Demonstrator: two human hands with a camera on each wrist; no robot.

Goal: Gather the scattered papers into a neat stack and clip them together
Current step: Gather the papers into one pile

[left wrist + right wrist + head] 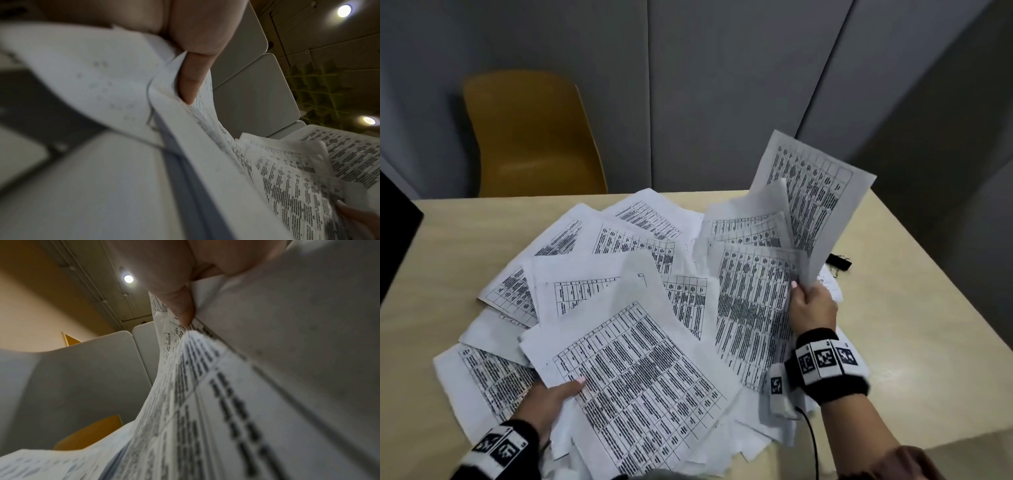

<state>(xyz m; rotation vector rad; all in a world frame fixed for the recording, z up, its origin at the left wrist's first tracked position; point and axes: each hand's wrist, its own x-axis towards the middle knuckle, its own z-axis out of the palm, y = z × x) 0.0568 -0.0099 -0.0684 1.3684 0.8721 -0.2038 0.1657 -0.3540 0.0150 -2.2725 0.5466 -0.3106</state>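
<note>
Papers (626,346) sprawled, yellow chair (530,137) behind table (914,308)

Both hands (812,308) w/ papers (640,370)

Papers (640,370): thin matt white sheets, printed with black tables, limp and slightly creased where lifted; those pinched in the right hand (812,308) curve softly, and the ones under the left hand's (551,401) thumb lie flat.
Table (893,308): pale wood-look laminate, smooth, low sheen, faint grain, showing right of the right hand.
Chair (530,137): mustard-yellow moulded plastic, smooth, dull gloss, far beyond the left hand.
Partition panels (722,85): grey, matt, cloth-like.
Wristbands (828,366): black knitted cloth carrying matt white printed marker tiles.
Clip (838,261): small, black, beyond the right hand; finish too small to tell.
</note>
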